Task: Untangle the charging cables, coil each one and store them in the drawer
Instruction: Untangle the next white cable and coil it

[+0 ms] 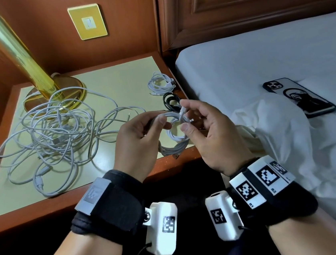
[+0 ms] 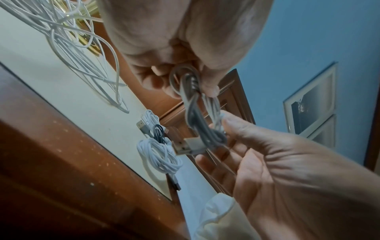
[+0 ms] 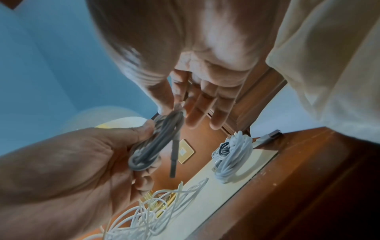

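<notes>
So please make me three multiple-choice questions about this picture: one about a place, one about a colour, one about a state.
1. Where does the phone lie?
A. on the bed
B. on the nightstand
C. in a drawer

2. What colour is the small coil between the two white coils on the nightstand?
A. red
B. black
C. yellow

3. In what state is the big cable pile near the lamp base?
A. neatly coiled
B. tangled
C. plugged into the wall

Answers:
1 A: it rests on the white sheet.
2 B: the black coil lies dark between them.
3 B: its loops cross loosely over each other.
</notes>
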Motion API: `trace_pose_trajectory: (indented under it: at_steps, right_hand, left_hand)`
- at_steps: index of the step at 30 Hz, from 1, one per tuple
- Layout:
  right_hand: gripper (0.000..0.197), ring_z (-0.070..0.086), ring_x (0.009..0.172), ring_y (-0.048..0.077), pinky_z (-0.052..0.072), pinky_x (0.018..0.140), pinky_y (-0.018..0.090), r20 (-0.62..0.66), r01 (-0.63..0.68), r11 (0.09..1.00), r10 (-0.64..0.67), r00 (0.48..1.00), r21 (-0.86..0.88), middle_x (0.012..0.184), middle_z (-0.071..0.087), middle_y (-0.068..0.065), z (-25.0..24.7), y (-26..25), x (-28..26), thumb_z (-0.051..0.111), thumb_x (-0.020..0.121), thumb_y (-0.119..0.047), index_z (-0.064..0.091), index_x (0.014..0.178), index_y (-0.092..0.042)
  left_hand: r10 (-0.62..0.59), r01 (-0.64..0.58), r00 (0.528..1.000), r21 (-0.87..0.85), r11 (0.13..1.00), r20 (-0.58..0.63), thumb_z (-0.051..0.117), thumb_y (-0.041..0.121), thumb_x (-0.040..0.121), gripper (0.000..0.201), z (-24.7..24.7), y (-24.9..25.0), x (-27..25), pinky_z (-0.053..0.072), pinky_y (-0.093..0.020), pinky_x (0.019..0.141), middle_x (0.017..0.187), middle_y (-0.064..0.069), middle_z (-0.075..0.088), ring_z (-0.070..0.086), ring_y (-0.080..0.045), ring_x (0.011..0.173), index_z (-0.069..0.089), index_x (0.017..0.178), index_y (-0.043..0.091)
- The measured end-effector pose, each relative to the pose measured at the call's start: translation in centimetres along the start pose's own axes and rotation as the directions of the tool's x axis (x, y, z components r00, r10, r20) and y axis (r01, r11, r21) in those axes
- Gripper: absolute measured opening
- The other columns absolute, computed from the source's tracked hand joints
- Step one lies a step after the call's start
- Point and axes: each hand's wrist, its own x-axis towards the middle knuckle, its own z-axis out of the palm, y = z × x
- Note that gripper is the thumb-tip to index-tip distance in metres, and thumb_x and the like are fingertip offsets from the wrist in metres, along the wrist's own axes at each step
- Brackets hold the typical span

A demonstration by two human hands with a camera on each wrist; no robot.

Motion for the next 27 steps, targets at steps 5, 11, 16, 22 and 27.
trace_pose_trajectory:
  at_steps: [5,11,16,22,27]
  right_hand:
    - [0.063,0.065,0.099,0.01,0.057,0.091,0.039,-0.001,0.077,0.996,-0.077,0.997,-0.035,0.121,0.059,-0.015,0.3,0.2,-0.2,0.065,0.093,-0.016,0.043,0.145,-0.044]
    - [0.071,0.066,0.106,0.011,0.057,0.092,0.041,0.02,-0.016,1.0,0.016,1.0,-0.014,0.129,0.058,-0.015,0.7,0.3,-0.3,0.066,0.092,-0.031,0.027,0.147,-0.054]
    - [0.064,0.067,0.101,0.004,0.053,0.098,0.038,0.041,-0.127,0.992,0.126,0.991,0.028,0.12,0.06,-0.024,0.7,0.4,-0.2,0.062,0.095,-0.043,0.031,0.151,-0.041]
    - [0.037,0.07,0.094,0.009,0.056,0.092,0.038,0.065,-0.218,0.973,0.213,0.975,0.074,0.109,0.066,-0.014,0.2,0.5,1.1,0.064,0.095,-0.033,0.051,0.128,-0.046]
    - [0.023,0.073,0.079,0.008,0.06,0.079,0.032,-0.018,-0.233,0.961,0.238,0.971,0.152,0.084,0.071,-0.01,-0.5,-0.9,7.9,0.062,0.097,-0.024,0.065,0.12,-0.024]
  left_hand:
    - [-0.124,0.121,0.992,-0.104,0.987,-0.027,0.061,0.026,0.099,0.014,0.2,0.1,0.1,0.05,-0.029,0.065,0.087,0.003,0.077,0.061,-0.009,0.074,0.075,0.099,0.023]
    - [-0.255,0.243,0.967,-0.245,0.939,-0.021,0.061,0.023,0.1,0.016,0.5,-0.1,0.2,0.054,-0.042,0.074,0.093,-0.005,0.078,0.068,-0.017,0.084,0.075,0.098,0.015]
    - [-0.383,0.355,0.924,-0.387,0.851,0.005,0.058,0.021,0.101,0.019,-0.2,0.1,0.5,0.06,-0.042,0.077,0.098,-0.01,0.077,0.072,-0.024,0.092,0.071,0.101,0.006]
    - [-0.324,0.297,0.933,-0.176,0.939,-0.158,0.057,0.025,0.102,0.02,-3.8,0.5,2.4,0.042,-0.024,0.054,0.092,-0.003,0.078,0.058,-0.001,0.058,0.068,0.099,0.008]
    - [-0.376,0.359,0.921,-0.152,0.921,-0.102,0.056,0.018,0.102,0.02,-4.7,2.9,10.8,0.044,-0.024,0.046,0.095,-0.007,0.074,0.059,-0.018,0.07,0.064,0.107,0.001]
